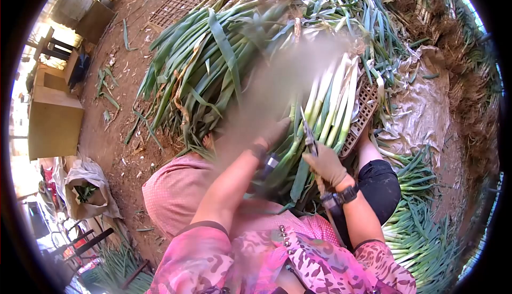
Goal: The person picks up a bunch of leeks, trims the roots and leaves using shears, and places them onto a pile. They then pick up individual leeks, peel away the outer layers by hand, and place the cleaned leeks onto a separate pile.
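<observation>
My right hand (pixel 326 164), in a grey-beige glove, is closed around a pointed metal cutting tool (pixel 309 134), its tip aimed up and away from me. The tool lies over long green onions (pixel 333 107) with white shafts and green leaves, piled across my lap and a crate. My left hand (pixel 274 132), gloved too, rests at the leaves left of the blade. A grey smear over the middle of the view veils its fingers, so I cannot tell how they are set. A thick bundle of green leaves (pixel 213 64) spreads beyond my left arm.
A brown plastic crate (pixel 364 113) supports the onions beside my right knee. More green onions (pixel 418 230) lie at lower right, and others with roots are stacked along the right edge (pixel 464 118). A sack (pixel 90 187) and wooden box (pixel 56 118) stand at left on the dirt floor (pixel 114 155).
</observation>
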### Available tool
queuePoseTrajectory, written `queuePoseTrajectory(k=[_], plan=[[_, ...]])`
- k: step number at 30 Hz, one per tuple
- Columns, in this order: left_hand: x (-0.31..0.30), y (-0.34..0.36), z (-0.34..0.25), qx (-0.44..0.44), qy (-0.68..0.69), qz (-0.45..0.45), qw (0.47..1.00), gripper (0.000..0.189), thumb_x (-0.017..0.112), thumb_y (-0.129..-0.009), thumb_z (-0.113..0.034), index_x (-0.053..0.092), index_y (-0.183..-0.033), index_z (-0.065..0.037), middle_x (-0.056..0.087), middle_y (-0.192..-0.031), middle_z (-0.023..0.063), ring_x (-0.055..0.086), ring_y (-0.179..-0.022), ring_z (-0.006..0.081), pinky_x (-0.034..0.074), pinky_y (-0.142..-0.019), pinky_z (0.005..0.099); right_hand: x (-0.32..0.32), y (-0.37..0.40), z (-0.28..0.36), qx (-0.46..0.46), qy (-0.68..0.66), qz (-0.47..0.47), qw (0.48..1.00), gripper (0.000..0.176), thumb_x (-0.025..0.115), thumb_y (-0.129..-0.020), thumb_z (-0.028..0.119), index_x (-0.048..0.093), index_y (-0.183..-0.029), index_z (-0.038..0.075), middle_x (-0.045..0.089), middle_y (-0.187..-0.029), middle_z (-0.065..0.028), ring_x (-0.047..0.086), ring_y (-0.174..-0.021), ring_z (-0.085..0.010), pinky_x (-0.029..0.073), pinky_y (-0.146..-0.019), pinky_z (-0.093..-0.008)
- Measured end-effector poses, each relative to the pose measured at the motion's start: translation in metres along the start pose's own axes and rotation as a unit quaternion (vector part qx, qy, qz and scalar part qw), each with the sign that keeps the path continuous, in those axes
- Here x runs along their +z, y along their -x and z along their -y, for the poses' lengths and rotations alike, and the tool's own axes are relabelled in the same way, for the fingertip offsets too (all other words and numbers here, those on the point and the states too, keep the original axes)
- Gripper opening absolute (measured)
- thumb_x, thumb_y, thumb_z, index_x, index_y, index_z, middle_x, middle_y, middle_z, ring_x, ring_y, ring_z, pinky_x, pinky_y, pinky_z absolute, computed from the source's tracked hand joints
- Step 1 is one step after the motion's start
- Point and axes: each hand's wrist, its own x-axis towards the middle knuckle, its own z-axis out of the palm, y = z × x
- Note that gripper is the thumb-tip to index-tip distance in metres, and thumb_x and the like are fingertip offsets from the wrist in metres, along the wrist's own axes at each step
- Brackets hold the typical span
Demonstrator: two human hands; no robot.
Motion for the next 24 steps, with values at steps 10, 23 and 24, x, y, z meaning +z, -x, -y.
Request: queuePoseTrajectory(k=[10,23,24], plan=[[-0.002,0.014,-0.025,0.079,-0.021,0.01,0.997,0.054,0.066,-0.093,-0.035,0.059,-0.133,0.0,0.07,-0.117,0.0167,0.066,-0.109,0.0222,0.048,-0.096,0.0331,-0.004,0.039,0.012,-0.045,0.089,-0.032,0.995,0.04,0.067,-0.087,0.034,0.061,-0.116,0.007,0.067,-0.092,-0.0247,0.065,-0.089,-0.0457,0.052,-0.076,-0.0484],[-0.03,0.015,0.027,0.004,-0.05,0.145,0.988,0.047,0.071,-0.093,-0.033,0.064,-0.126,0.0,0.071,-0.107,0.0062,0.064,-0.093,0.0114,0.052,-0.085,0.0291,-0.042,-0.144,0.048,0.012,0.152,-0.148,0.977,0.054,0.06,-0.084,0.045,0.066,-0.11,-0.003,0.071,-0.102,-0.028,0.069,-0.1,-0.0415,0.054,-0.088,-0.0465],[-0.032,0.011,0.039,0.017,-0.07,0.125,0.99,0.046,0.071,-0.093,-0.033,0.066,-0.123,0.0,0.071,-0.105,0.0051,0.064,-0.092,0.0103,0.052,-0.083,0.0285,-0.044,-0.14,0.051,0.025,0.134,-0.156,0.978,0.055,0.06,-0.085,0.046,0.066,-0.11,-0.003,0.071,-0.102,-0.0279,0.069,-0.099,-0.0417,0.054,-0.088,-0.0467]])
